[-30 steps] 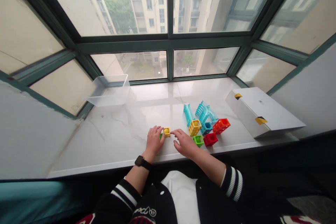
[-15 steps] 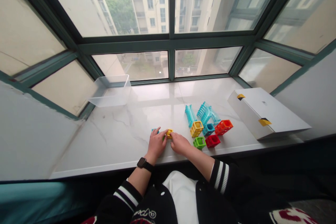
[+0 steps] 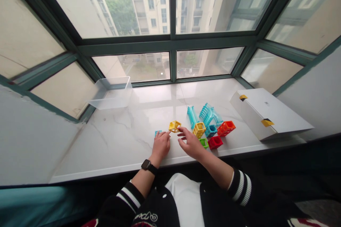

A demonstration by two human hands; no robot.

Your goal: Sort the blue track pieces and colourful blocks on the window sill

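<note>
A yellow open-framed toy block (image 3: 174, 126) sits tilted in front of my hands. The fingertips of my right hand (image 3: 190, 144) grip its right corner, with the thumb apart from it below. My left hand (image 3: 161, 145) lies to the left, its fingers bent over a light-blue piece (image 3: 158, 133) that they mostly cover. One left fingertip reaches the yellow block's lower left edge. Just right of my right hand stand another yellow block (image 3: 199, 129) and a green block (image 3: 204, 143), the green one partly hidden by that hand.
Blue (image 3: 211, 131), red (image 3: 215, 142) and orange (image 3: 226, 128) blocks stand at the right, with clear blue track pieces (image 3: 192, 117) behind. A clear plastic bin (image 3: 114, 104) is at the back left. A white box (image 3: 274, 113) lies at the right. Windows border the marble sill (image 3: 119, 142).
The yellow block has moved away from me and turned, showing more of its frame. My right hand has shifted right and its fingers have spread. My left hand has barely moved.
</note>
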